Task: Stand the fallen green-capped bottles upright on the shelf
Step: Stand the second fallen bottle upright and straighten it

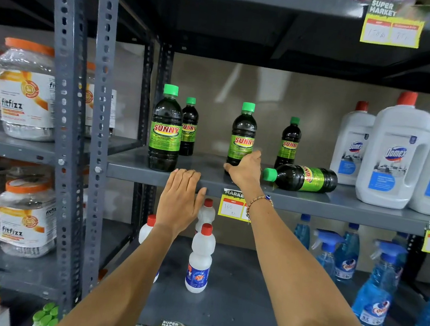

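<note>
Several dark green-capped "Sunny" bottles are on the grey middle shelf (138, 170). One (166, 130) stands at the front left, a second (189, 127) behind it, a third (243, 132) in the middle, and another (289, 141) further right. One bottle (302, 178) lies on its side, cap pointing left. My right hand (245, 170) wraps the base of the middle upright bottle, just left of the fallen one's cap. My left hand (181, 199) rests flat with fingers on the shelf's front edge, holding nothing.
White Domex jugs (394, 156) with red caps stand right of the fallen bottle. Below are white red-capped bottles (199, 260) and blue spray bottles (376, 285). Fitfizz jars (26, 90) fill the left rack behind perforated uprights (98, 122). Price tags (232, 205) hang from the shelf edges.
</note>
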`<state>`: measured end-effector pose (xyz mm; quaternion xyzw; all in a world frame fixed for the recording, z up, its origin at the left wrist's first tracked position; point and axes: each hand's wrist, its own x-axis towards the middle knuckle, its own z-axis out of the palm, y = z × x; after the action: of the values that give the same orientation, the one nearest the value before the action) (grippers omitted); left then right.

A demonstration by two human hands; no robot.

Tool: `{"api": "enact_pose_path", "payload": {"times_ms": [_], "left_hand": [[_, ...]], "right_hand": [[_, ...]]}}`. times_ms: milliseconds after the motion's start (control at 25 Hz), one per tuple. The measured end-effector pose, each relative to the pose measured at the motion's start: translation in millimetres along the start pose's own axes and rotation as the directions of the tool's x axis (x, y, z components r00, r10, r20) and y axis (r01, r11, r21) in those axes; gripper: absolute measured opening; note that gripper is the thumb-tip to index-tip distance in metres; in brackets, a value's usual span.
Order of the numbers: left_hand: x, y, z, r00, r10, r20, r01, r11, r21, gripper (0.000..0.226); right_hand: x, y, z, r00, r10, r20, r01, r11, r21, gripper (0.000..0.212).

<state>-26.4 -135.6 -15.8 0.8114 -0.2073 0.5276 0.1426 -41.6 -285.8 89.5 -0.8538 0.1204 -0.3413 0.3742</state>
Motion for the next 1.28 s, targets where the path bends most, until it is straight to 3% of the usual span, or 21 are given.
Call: {"api": "enact_pose_path", "payload": {"times_ms": [320, 640, 840, 920, 960, 1040, 1080, 1120, 1200, 1280], "left_hand": [[-1, 0, -4, 1.0, 0.018, -0.019, -0.018, 1.0, 0.001, 0.052], [2, 5, -8, 1.0, -0.004, -0.025, 0.004, 1.0, 0.01, 0.043], [35, 27, -19, 0.995, -0.093, -0.035, 0.085, 0.978, -0.191, 0.041], [66, 38, -25, 0.972, -0.182, 0.147, 0.224, 0.906, -0.358, 0.046], [84, 43, -27, 0.915, -0.243, 0.322, 0.368, 0.829, -0.42, 0.054], [112, 47, -22, 0.705, -0.262, 0.659, 0.624, 0.67, -0.402, 0.063], [119, 48, -15, 0.636, -0.224, 0.738, 0.661, 0.652, -0.372, 0.058], [123, 47, -6, 0.622, -0.196, 0.758, 0.657, 0.657, -0.37, 0.047], [124, 45, 9, 0.679, -0.204, 0.705, 0.625, 0.664, -0.41, 0.029], [122, 43, 16, 0.721, -0.219, 0.658, 0.614, 0.642, -0.459, 0.025]], "right_hand": [[-1, -1, -3, 1.0, 0.027, 0.013, -0.027, 0.999, -0.024, 0.071], [-8, -5, -8, 1.0, 0.004, 0.009, -0.003, 0.999, -0.034, 0.071], [-7, 1, -14, 0.999, 0.014, 0.05, -0.014, 1.0, 0.011, 0.049], [-9, 3, -16, 0.998, 0.002, 0.057, 0.002, 0.998, -0.068, 0.04], [-9, 4, -16, 0.998, -0.01, 0.056, 0.016, 0.994, -0.106, 0.039], [-8, 3, -15, 0.998, -0.023, 0.06, 0.032, 0.988, -0.152, 0.04], [-6, 3, -15, 0.998, -0.019, 0.064, 0.029, 0.986, -0.162, 0.038], [-5, 3, -15, 0.998, -0.01, 0.068, 0.021, 0.986, -0.164, 0.035], [-3, 3, -16, 0.997, 0.019, 0.07, -0.008, 0.989, -0.145, 0.031], [-3, 3, -17, 0.997, 0.038, 0.068, -0.029, 0.992, -0.123, 0.03]]}}
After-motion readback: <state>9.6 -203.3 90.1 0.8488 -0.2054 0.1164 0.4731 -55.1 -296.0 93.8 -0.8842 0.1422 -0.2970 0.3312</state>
